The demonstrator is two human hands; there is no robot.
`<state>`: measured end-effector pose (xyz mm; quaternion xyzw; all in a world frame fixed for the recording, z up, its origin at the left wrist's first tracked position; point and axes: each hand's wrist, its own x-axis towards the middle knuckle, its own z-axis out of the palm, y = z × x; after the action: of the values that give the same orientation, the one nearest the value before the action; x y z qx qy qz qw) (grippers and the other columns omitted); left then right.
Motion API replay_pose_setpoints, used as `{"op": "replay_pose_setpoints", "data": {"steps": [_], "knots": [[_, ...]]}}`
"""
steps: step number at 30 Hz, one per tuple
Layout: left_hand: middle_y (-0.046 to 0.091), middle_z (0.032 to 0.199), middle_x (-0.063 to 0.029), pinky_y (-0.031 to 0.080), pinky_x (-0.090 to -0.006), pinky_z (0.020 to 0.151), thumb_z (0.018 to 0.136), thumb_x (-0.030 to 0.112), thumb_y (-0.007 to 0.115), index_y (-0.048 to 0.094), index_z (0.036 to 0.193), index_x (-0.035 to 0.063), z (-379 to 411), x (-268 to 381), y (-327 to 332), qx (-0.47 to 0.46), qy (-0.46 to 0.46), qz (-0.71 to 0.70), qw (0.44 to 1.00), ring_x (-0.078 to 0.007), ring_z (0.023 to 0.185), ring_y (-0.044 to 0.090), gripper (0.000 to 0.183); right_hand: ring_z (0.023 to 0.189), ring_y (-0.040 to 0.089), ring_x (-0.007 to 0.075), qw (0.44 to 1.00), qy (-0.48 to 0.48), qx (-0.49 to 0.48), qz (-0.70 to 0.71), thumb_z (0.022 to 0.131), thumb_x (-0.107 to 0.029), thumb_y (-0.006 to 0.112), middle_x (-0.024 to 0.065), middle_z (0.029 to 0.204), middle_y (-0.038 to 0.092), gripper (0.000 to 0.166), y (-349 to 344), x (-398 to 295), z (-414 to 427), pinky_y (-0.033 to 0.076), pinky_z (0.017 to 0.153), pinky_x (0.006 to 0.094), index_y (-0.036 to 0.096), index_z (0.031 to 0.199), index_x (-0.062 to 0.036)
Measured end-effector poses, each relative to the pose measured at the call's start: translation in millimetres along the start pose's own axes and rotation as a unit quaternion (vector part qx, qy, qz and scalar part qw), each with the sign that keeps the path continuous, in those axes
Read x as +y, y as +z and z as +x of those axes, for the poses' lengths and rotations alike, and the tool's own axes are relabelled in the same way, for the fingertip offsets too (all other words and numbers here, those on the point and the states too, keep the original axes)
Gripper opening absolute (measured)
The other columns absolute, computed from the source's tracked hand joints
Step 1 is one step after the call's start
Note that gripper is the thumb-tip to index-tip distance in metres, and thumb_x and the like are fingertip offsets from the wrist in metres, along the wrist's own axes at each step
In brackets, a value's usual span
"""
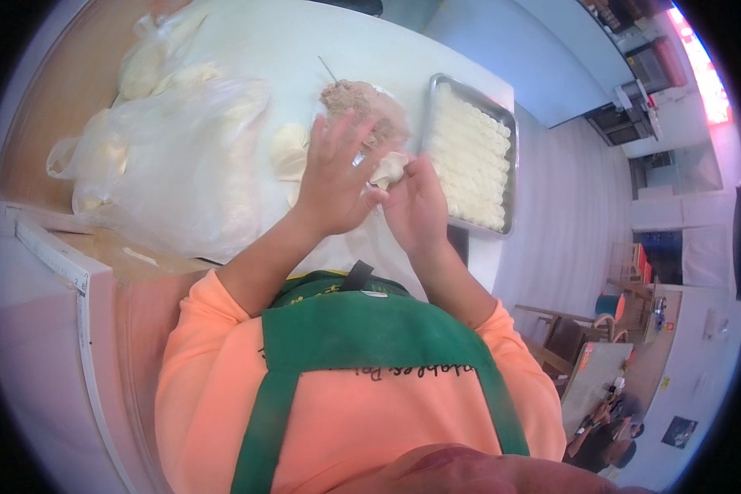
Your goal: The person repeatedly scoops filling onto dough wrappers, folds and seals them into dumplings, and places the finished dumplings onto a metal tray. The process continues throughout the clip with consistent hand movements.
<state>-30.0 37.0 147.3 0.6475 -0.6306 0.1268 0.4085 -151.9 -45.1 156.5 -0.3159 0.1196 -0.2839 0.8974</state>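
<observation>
A small folded wonton or dumpling point(390, 169) of pale dough sits at the fingertips of my right hand point(417, 200), which grips it. My left hand point(336, 179) is spread beside it, fingers apart and thumb close to the dough; whether the thumb touches it I cannot tell. Beyond my hands rises a mound of brown minced filling point(352, 99), partly hidden by my left fingers. A thin metal utensil point(328, 70) sticks out of it. Round dough wrappers point(288, 150) lie left of my left hand. To the right, a metal tray point(511, 185) holds rows of folded wontons point(469, 154).
Clear plastic bags point(173, 160) with pale contents, apparently wrappers, cover the left part of the white table point(272, 40). A dark object point(459, 242) lies partly under the tray's near end. Far right are a wooden chair point(559, 339), another table point(596, 376) and a person point(599, 441).
</observation>
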Motion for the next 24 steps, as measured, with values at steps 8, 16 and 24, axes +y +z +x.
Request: {"op": "replay_pose_setpoints", "data": {"steps": [8,16,24], "knots": [[0.06,0.116,-0.0031,0.025,-0.0499,0.106,0.087,0.024,0.059,0.068,0.079,0.0115,-3,5,5,-0.012,-0.1,-0.115,0.988,-0.0333,0.129,0.032,0.018,0.093,0.053,0.0166,0.996,0.038,0.049,0.067,0.101,-0.031,0.035,0.0045,0.098,0.059,0.031,-19,-1,0,0.041,0.082,0.0338,0.054,0.105,-0.0074],[0.057,0.075,-0.0045,0.042,-0.0258,0.067,0.096,0.03,0.049,0.057,0.08,0.0013,-2,8,-1,-0.029,-0.371,-0.427,0.824,-0.0119,0.072,0.053,0.033,0.084,0.058,0.011,0.893,-0.117,0.033,-0.433,0.099,-0.023,0.044,0.0056,0.097,0.061,0.03,-5,-10,-11,0.045,0.074,0.0274,0.058,0.111,0.0015],[0.055,0.057,-0.0041,0.042,-0.028,0.055,0.097,0.029,0.046,0.061,0.08,0.0,-6,27,-14,-0.035,-0.359,-0.437,0.824,-0.0124,0.053,0.052,0.037,0.074,0.052,0.0304,0.646,-0.287,-0.05,-0.706,0.095,-0.016,0.047,0.0145,0.079,0.053,0.02,7,-24,-15,0.042,0.066,0.0379,0.056,0.087,0.0]]}}
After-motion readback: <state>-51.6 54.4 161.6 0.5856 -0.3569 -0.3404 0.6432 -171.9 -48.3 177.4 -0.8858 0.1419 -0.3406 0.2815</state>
